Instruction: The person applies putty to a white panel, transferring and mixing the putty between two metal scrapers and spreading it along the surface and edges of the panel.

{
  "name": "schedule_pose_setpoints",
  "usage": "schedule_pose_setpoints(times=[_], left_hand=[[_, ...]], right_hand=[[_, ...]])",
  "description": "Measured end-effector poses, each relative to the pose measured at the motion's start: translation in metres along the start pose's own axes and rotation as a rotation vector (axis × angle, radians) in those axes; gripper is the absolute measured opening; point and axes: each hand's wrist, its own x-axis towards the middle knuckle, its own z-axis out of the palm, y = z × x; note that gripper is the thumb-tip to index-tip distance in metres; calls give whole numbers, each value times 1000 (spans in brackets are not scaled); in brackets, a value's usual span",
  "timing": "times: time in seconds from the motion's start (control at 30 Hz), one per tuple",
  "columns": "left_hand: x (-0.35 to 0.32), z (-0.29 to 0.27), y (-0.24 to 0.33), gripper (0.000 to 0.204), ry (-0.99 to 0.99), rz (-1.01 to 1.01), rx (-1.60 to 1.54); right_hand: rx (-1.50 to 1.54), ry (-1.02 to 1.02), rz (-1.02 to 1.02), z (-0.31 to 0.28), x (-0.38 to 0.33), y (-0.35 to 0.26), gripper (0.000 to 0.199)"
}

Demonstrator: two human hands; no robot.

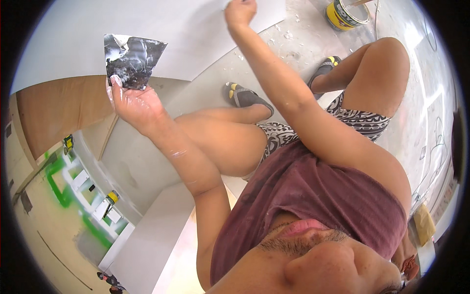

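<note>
My left hand grips a dark, flat filling-knife blade smeared with white paste. The thumb presses against its lower edge, and white smears cover the fingers and part of the forearm. Behind the blade lies a broad white panel. My right hand is at the top of the view, over the panel near its right end. Its fingers are curled in. Whatever they hold, if anything, is hidden.
A yellow-and-black tub with a stick in it stands on the scrap-strewn floor at the upper right. Brown board sits under the panel at left. Farther down are a yellow-labelled can and a pale box-like surface. Cables trail at right.
</note>
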Motion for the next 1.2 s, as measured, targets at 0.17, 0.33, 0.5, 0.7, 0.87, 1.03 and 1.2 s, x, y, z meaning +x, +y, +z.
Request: schedule_pose_setpoints(times=[0.17,0.33,0.5,0.7,0.87,1.03,1.2], left_hand=[[2,-27,4,12,20,24,-13],[4,-25,2,13,30,28,-2],[-3,-39,13,15,75,68,-10],[-6,-20,9,21,19,43,-10],[-4,-26,7,22,51,31,-26],[-8,-16,8,14,36,28,-50],[-5,-20,8,14,79,31,-65]], right_hand=[[-278,-285,-71,20,-86,-119,41],[-209,-520,-438,9,-117,-128,45],[-181,-593,-122,-36,-93,-89,44],[176,-124,256,-63,51,16,22],[344,-169,191,-43,60,-9,28],[-133,-40,-355,-11,40,-60,41],[-270,-221,-657,16,-59,-119,47]])
